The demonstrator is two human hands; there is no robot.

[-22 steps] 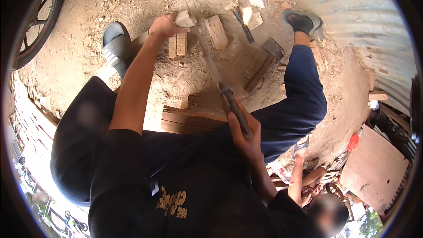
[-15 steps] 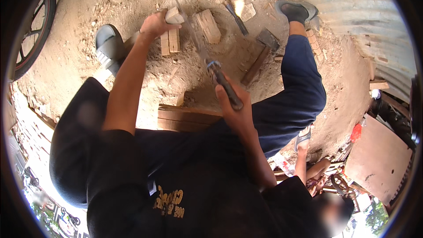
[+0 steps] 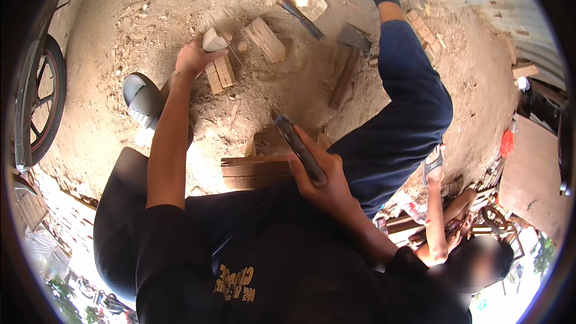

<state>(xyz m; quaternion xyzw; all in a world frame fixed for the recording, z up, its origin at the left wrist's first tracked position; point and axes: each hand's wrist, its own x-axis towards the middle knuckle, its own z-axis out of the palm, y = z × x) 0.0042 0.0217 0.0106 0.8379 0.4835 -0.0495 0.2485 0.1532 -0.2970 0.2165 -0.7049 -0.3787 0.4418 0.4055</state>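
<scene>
Left hand [image 3: 193, 59] steadies a small split wood block [image 3: 219, 72] upright on the sandy ground [image 3: 120, 36], grip closed over its top. Right hand [image 3: 321, 183] wraps fully around a dark-handled blade [image 3: 297, 144], raised near the knee. Risk: a downward chop glancing into the steadying fingers, which sit directly on the block.

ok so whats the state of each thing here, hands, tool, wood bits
left hand: gripping the top of an upright wood piece on the dirt
right hand: closed around a dark tool handle, raised; blade not visible
hatchet: lying flat, untouched
split block: lying loose
</scene>
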